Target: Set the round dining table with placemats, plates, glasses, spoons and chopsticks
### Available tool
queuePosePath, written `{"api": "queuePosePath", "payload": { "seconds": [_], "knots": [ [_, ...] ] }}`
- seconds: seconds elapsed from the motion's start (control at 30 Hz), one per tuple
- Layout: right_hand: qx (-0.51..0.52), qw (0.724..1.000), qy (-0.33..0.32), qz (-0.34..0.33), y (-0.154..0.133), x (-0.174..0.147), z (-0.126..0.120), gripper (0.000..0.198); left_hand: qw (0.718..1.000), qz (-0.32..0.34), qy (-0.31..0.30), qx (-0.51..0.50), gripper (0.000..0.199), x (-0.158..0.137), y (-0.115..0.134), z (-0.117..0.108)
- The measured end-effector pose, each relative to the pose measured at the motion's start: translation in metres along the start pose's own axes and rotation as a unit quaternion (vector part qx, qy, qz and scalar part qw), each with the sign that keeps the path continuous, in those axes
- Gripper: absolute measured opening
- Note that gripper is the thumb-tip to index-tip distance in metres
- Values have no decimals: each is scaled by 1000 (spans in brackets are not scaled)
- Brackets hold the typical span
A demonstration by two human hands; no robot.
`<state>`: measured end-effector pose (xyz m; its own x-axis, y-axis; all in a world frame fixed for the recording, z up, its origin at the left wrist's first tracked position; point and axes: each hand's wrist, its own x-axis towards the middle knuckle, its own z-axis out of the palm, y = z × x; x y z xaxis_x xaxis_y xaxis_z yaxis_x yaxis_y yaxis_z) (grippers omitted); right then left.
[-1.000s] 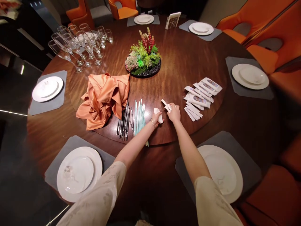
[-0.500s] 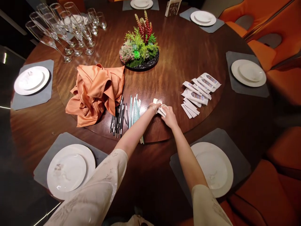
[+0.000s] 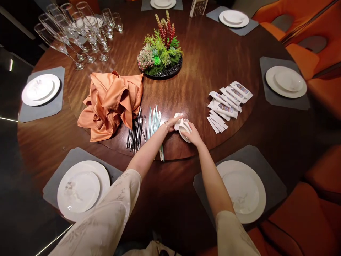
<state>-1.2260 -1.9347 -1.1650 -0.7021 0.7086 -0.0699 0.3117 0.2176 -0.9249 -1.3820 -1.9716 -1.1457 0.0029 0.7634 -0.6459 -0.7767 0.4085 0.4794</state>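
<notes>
Small, smooth white pieces (image 3: 183, 127), rounded and overlapping, are gathered between my hands near the front of the raised round tabletop. Their exact kind is too small to make out. My left hand (image 3: 173, 123), with thin bracelets at the wrist, closes on them from the left. From the right, my right hand (image 3: 194, 136) has its fingers curled round their near edge. Just left of my left hand lie pale green and white chopsticks (image 3: 154, 119), partly covered by my forearm. Beside these is a bundle of black chopsticks (image 3: 135, 133).
Orange cloth napkins (image 3: 110, 103) lie heaped at left, with stemmed glasses (image 3: 92, 42) behind. A plant arrangement (image 3: 161, 53) stands mid-table. White paper packets (image 3: 226, 103) fan out at right. Stacked plates (image 3: 105, 177) on grey mats (image 3: 277, 181) ring the edge; orange chairs (image 3: 301, 209) stand right.
My hands have moved slightly apart and down, and more of the white pieces shows between them. The whole view has shifted a little.
</notes>
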Motion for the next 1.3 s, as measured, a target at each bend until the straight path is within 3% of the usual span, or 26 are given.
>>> {"api": "queuePosePath", "payload": {
  "seconds": [0.13, 0.3, 0.47, 0.6, 0.8, 0.97, 1.13, 1.23, 1.3],
  "knots": [
    [201, 977, 10, 73, -6, -5, 6, 65, 996, 21, -8, -83, 13, -6, -3, -9],
    [426, 891, -33, 155, -16, -15, 13, 50, 986, 76, -10, -149, 23, -18, -8, -12],
    [503, 842, -61, 183, -27, -26, 19, 42, 985, 95, -84, -118, 41, -31, -8, -13],
    [513, 828, -85, 211, -37, -33, 25, 41, 988, 94, -60, -110, 45, -37, -8, -20],
    [502, 829, -81, 233, -45, -41, 29, 38, 968, 153, -89, -178, 36, -45, -4, -15],
    [524, 825, 26, 210, -57, -58, 38, 48, 966, 156, -45, -203, 25, -70, -5, -12],
    [413, 889, 104, 170, -76, -84, 58, 55, 978, 114, 59, -167, 37, -131, -56, -20],
    [319, 932, 96, 145, -93, -109, 82, 60, 961, 108, 122, -225, 29, -176, -95, -31],
    [268, 951, 77, 137, -105, -132, 103, 59, 955, 91, 122, -252, 24, -207, -117, -41]
  ]
}}
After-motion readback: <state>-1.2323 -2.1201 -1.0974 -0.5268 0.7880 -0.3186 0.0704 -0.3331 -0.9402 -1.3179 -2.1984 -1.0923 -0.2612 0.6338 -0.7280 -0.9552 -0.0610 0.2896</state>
